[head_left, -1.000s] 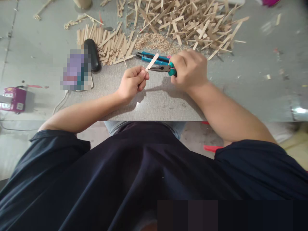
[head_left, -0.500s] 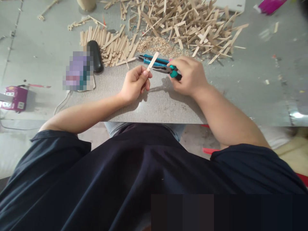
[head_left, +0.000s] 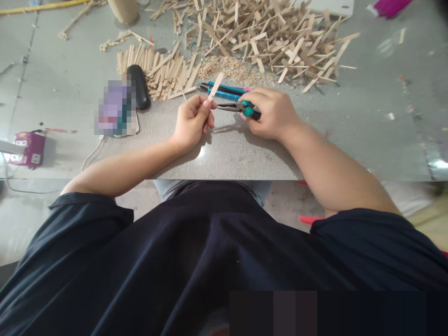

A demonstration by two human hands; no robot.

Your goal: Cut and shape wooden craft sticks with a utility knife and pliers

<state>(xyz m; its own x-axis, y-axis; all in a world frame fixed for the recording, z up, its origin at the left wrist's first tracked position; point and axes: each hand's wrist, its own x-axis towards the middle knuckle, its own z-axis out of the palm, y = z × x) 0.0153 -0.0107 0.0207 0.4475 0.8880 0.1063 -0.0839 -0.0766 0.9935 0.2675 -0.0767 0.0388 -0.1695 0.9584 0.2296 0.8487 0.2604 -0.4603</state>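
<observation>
Between thumb and fingers, my left hand (head_left: 194, 120) pinches a wooden craft stick (head_left: 216, 86), which slants up and to the right. My right hand (head_left: 271, 112) is wrapped round the teal-and-black handles of needle-nose pliers (head_left: 231, 107). Their jaws point left, with the tips close to my left fingertips and the lower part of the stick; whether they touch it I cannot tell. Just beyond lies a blue-handled pair of pliers (head_left: 226, 91) on the table, partly behind my right hand. The lower end of the stick is hidden in my left fingers.
A large heap of craft sticks (head_left: 266, 35) covers the back, with wood shavings (head_left: 231, 67) before it. Another stick pile (head_left: 164, 70) lies left, beside a black case (head_left: 138, 87). A cup (head_left: 124, 9) and a purple socket box (head_left: 30, 149) stand on the left.
The plier tips have come slightly left, nearer my left fingers. The stick stays pinched in my left hand. The whole view has shifted a little.
</observation>
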